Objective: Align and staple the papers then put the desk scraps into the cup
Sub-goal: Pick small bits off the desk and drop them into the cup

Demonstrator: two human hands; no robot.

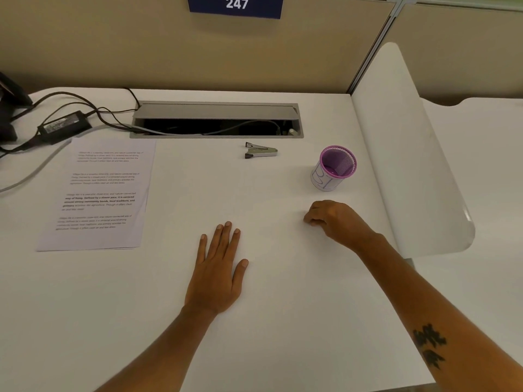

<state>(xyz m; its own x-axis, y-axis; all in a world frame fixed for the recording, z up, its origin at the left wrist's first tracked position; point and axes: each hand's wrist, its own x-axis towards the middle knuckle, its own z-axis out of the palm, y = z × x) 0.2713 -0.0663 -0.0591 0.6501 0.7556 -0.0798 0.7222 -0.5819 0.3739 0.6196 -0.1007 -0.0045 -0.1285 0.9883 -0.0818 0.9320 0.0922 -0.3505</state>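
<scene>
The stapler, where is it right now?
The stapler lies untouched at the desk's far middle, just in front of the cable tray, left of the purple cup.

An office cubicle: beige partition [169,52], numbered sign [235,5], white desk [254,335] with cable tray [216,120].

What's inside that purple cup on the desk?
The purple cup looks empty: its mesh inner wall and a bare patch of purple bottom show. The near wall hides the rest of the bottom, so small scraps there could go unseen.
</scene>
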